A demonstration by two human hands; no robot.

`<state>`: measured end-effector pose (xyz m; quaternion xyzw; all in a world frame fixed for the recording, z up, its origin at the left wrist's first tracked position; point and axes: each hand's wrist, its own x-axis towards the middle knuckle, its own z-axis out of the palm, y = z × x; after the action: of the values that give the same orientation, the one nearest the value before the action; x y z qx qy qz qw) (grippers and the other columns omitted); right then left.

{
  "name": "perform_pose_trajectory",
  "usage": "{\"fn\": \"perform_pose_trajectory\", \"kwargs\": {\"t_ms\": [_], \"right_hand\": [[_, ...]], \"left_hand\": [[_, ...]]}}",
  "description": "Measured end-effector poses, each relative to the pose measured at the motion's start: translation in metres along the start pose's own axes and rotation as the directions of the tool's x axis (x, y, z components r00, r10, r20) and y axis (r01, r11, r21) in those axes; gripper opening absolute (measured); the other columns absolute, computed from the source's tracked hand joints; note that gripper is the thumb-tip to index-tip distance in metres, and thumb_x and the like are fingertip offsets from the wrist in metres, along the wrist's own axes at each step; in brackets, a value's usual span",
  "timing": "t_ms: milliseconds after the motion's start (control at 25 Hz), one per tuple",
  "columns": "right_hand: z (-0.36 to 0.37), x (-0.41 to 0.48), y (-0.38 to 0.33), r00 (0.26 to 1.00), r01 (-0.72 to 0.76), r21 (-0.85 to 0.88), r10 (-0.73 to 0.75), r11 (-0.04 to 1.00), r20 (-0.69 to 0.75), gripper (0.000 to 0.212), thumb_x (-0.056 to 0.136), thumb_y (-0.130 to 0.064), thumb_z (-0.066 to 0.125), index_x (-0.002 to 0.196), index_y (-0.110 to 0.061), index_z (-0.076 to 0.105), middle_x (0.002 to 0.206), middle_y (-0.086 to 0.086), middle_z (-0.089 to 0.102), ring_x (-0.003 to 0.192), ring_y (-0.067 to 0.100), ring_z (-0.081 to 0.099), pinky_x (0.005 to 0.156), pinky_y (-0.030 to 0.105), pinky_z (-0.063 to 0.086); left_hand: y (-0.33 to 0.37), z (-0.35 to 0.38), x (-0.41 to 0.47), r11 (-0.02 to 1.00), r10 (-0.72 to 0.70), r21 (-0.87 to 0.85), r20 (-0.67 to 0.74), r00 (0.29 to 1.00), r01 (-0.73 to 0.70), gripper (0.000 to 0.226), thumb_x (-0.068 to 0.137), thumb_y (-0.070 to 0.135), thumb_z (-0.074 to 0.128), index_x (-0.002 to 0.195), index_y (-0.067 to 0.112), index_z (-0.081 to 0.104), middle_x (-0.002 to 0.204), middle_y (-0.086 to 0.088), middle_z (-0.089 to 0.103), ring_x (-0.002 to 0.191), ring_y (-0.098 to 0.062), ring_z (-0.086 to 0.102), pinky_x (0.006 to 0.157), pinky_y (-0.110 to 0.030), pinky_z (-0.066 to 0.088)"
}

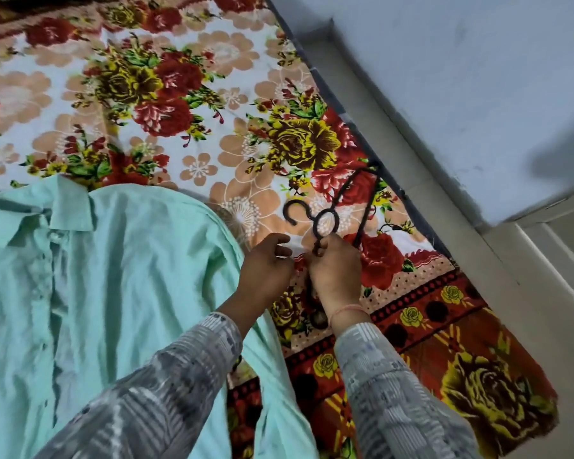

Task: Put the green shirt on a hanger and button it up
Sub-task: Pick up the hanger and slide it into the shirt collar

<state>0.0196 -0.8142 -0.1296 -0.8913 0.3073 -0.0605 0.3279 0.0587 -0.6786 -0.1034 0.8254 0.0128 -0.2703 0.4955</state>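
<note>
A pale green shirt [113,276] lies flat on the bed at the left, collar toward the far side, its button placket running down the left part. To its right a black hanger [325,220] rests on the blanket, hook pointing left and its arms reaching toward the bed's right edge. My right hand [335,270] is closed on the hanger's neck just below the ring. Beside it, over the shirt's right shoulder edge, my left hand [265,266] has its fingers curled and apart, reaching toward the hanger, holding nothing I can see.
The bed is covered by a floral blanket [166,104] with red and yellow roses. Its right edge runs diagonally along a pale wall [461,77] and a ledge [388,134]. A door frame [564,246] shows at the right.
</note>
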Motion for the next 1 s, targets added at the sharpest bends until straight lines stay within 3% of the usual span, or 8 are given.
{"fn": "perform_pose_trajectory", "kwargs": {"t_ms": [120, 240, 440, 560, 680, 760, 880, 1000], "right_hand": [[0.009, 0.016, 0.012, 0.996, -0.053, -0.022, 0.054, 0.998, 0.07, 0.029, 0.088, -0.026, 0.077, 0.11, -0.008, 0.072, 0.106, 0.016, 0.076, 0.104, 0.04, 0.072, 0.084, 0.042, 0.059], [0.009, 0.026, 0.015, 0.994, -0.085, -0.093, 0.091, 0.992, 0.062, 0.021, 0.091, -0.023, 0.066, 0.103, -0.008, 0.074, 0.101, 0.018, 0.077, 0.099, 0.043, 0.072, 0.079, 0.043, 0.058], [-0.032, 0.032, 0.025, 0.967, -0.243, -0.009, 0.241, 0.97, -0.087, 0.025, 0.096, -0.03, 0.061, 0.108, -0.01, 0.07, 0.107, 0.017, 0.074, 0.104, 0.04, 0.07, 0.085, 0.045, 0.059], [-0.053, 0.017, 0.0, 0.977, -0.08, 0.111, 0.1, 0.991, -0.188, 0.01, 0.098, -0.026, 0.062, 0.1, -0.017, 0.065, 0.094, 0.005, 0.071, 0.09, 0.03, 0.068, 0.073, 0.037, 0.054], [-0.052, -0.021, -0.063, 0.986, 0.162, 0.3, -0.166, 0.94, -0.013, 0.007, 0.095, -0.023, 0.065, 0.088, -0.022, 0.064, 0.077, -0.01, 0.065, 0.07, 0.011, 0.061, 0.061, 0.026, 0.043], [-0.045, -0.046, -0.098, 0.944, 0.212, 0.444, -0.301, 0.87, 0.138, 0.012, 0.091, -0.017, 0.064, 0.08, -0.022, 0.061, 0.068, -0.007, 0.058, 0.062, 0.005, 0.052, 0.057, 0.026, 0.039], [-0.001, -0.073, -0.15, 0.877, 0.124, 0.527, -0.341, 0.841, 0.338, 0.01, 0.083, -0.015, 0.062, 0.088, -0.019, 0.069, 0.064, -0.008, 0.058, 0.054, 0.003, 0.045, 0.055, 0.023, 0.036], [0.05, -0.093, -0.213, 0.876, -0.074, 0.584, -0.228, 0.808, 0.426, 0.02, 0.093, -0.029, 0.075, 0.112, -0.034, 0.069, 0.085, -0.008, 0.073, 0.055, 0.01, 0.058, 0.057, 0.027, 0.045]], "left_hand": [[0.002, 0.021, 0.014, 0.983, -0.097, -0.152, 0.025, 0.995, 0.1, 0.053, 0.084, 0.015, 0.062, 0.136, 0.028, 0.062, 0.11, 0.002, 0.081, 0.097, -0.027, 0.079, 0.089, -0.055, 0.065], [0.007, 0.03, 0.02, 0.964, -0.139, -0.228, 0.02, 0.99, 0.14, 0.051, 0.083, 0.018, 0.063, 0.133, 0.027, 0.064, 0.112, 0.002, 0.081, 0.103, -0.028, 0.078, 0.094, -0.055, 0.063], [0.02, 0.027, 0.018, 0.952, -0.105, -0.281, 0.077, 0.992, 0.122, 0.04, 0.098, 0.015, 0.068, 0.138, 0.02, 0.064, 0.12, -0.004, 0.076, 0.11, -0.028, 0.075, 0.1, -0.05, 0.061], [0.022, 0.005, 0.017, 0.912, -0.045, -0.408, 0.034, 0.998, 0.055, 0.041, 0.099, 0.026, 0.068, 0.139, 0.02, 0.064, 0.122, -0.007, 0.073, 0.111, -0.028, 0.074, 0.101, -0.051, 0.062], [0.027, -0.034, 0.008, 0.824, -0.079, -0.567, -0.073, 0.994, 0.024, 0.041, 0.105, 0.041, 0.063, 0.14, 0.019, 0.064, 0.128, -0.007, 0.074, 0.112, -0.024, 0.076, 0.092, -0.041, 0.064], [0.03, -0.069, 0.002, 0.726, -0.149, -0.686, -0.091, 0.985, 0.047, 0.04, 0.105, 0.049, 0.059, 0.127, 0.017, 0.07, 0.119, -0.004, 0.079, 0.105, -0.024, 0.078, 0.082, -0.038, 0.065], [0.007, -0.158, -0.013, 0.603, -0.239, -0.797, -0.139, 0.961, 0.035, 0.02, 0.111, 0.018, 0.051, 0.106, 0.013, 0.071, 0.094, -0.007, 0.078, 0.089, -0.029, 0.077, 0.067, -0.036, 0.065], [-0.029, -0.239, -0.029, 0.65, -0.245, -0.76, -0.184, 0.952, 0.021, 0.023, 0.112, 0.014, 0.052, 0.121, -0.001, 0.067, 0.092, -0.015, 0.075, 0.074, -0.028, 0.077, 0.065, -0.037, 0.066]]}}
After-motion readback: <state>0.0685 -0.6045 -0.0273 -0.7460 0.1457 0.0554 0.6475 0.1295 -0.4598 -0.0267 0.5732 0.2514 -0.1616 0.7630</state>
